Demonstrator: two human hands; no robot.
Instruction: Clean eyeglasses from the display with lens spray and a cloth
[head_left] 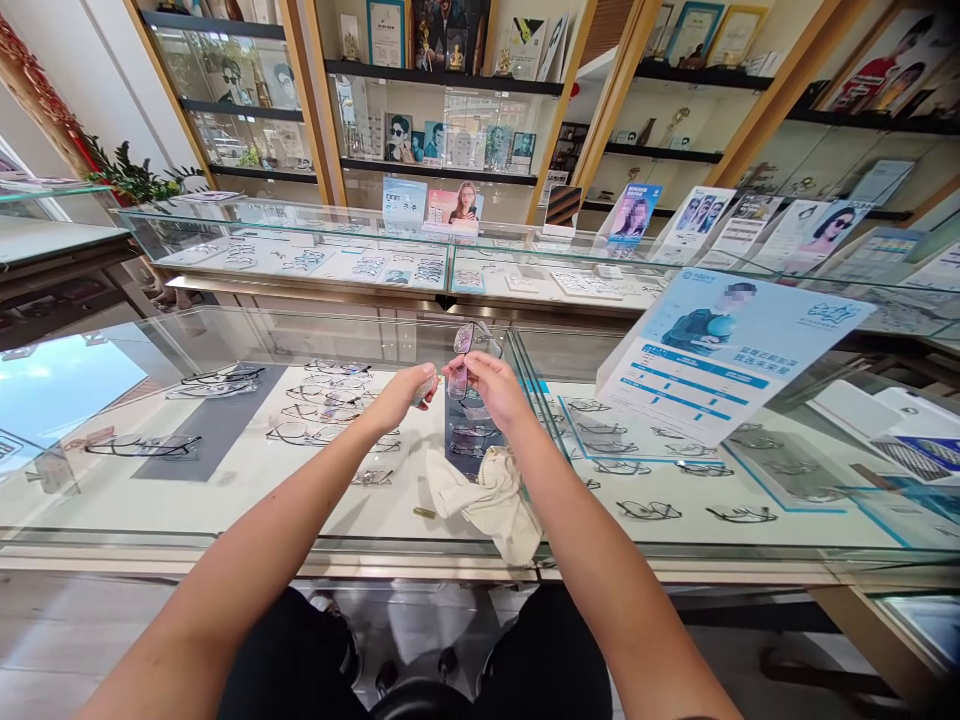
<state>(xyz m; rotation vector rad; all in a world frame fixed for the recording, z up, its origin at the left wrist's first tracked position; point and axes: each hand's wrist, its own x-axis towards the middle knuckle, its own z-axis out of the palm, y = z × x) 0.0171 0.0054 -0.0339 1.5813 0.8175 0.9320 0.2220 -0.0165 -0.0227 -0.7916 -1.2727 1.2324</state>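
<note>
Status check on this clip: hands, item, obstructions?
Right hand: grip on eyeglasses, held upright. Left hand: close by, fingers curled, contents unclear. Crumpled cream cloth on the counter, nearer the person; nothing visibly blocking the hands.

Right hand (pixel 491 385): pinches one pair of thin dark-framed eyeglasses with pink-tinted lenses (pixel 463 345), turned on end. Left hand (pixel 407 396): just beside it, fingers curled, contents too small to tell. Below right hand: one crumpled cream cloth (pixel 514 510), lying on a clear glass counter (pixel 262 515); one small olive-green strip (pixel 424 512), left of the cloth. Left of left hand: several rows of thin-framed spectacles (pixel 330 405). Right of right hand: one pale blue-and-white printed placard (pixel 712 350), tilted. Beyond both hands: one long glass display case (pixel 448 265).
</note>
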